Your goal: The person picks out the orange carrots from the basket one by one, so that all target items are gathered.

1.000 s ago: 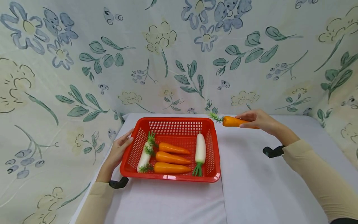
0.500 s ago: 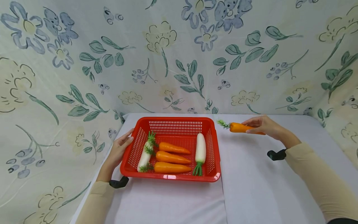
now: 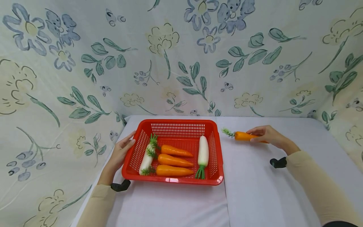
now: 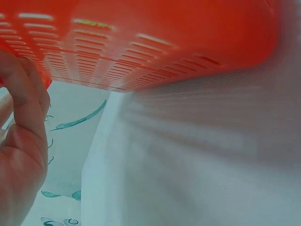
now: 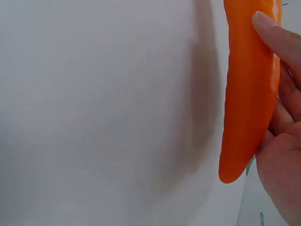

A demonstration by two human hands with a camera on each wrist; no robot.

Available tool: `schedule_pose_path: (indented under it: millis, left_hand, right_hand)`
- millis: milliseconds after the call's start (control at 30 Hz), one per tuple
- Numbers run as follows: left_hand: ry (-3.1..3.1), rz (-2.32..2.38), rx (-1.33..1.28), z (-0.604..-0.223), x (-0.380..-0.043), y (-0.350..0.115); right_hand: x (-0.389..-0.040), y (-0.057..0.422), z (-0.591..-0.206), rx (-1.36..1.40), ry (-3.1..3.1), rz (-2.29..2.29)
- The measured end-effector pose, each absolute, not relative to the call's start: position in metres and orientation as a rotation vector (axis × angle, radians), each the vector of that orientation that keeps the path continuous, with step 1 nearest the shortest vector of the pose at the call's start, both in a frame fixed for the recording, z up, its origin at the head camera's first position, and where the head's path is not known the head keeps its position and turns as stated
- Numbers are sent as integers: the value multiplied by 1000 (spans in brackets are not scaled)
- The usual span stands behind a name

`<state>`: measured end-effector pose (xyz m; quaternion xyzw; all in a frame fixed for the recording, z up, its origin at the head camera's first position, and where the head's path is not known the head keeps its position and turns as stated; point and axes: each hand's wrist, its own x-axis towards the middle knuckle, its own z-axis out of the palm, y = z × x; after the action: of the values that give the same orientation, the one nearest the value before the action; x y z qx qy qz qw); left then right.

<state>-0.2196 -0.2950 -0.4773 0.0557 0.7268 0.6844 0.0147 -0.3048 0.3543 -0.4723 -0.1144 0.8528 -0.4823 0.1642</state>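
My right hand holds an orange carrot with feathery green tops, low over the white table to the right of the basket. In the right wrist view, the thumb lies across the carrot and the fingers are behind it; its shadow falls on the cloth. My left hand grips the left rim of a red plastic basket. Inside the basket lie three carrots side by side, a white radish at the right and another white radish at the left, partly covered by carrot tops.
A white cloth covers the table, with a seam running in front of the basket's right corner. A floral curtain hangs behind the table and at its sides.
My right hand has moved the carrot right and down, away from the basket's far right corner and closer to the table. The left hand and the basket have stayed put.
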Motion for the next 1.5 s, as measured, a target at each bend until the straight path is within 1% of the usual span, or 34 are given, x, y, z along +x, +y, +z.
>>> schedule_pose_path:
  millis: [200,467,967,1267,1500]
  left_hand:
    - [2223,2156,190,-478,-219,-295]
    - [2211,2154,183,-477,-217,-294]
    - [2192,2180,206,-481,-219,-296]
    - [2199,2172,178,-479,-218,-296]
    - [2201,2174,163,-477,-219,-295]
  right_hand:
    - [-301,354,-484,-298,2452,-1346]
    - [-303,352,-488,-294,2475,-1329]
    - [-299,351,-486,-355,2501,-1271]
    - [-296,351,-486,-365,2503,-1254]
    - [-294,348,-480,-426,2518,-1244]
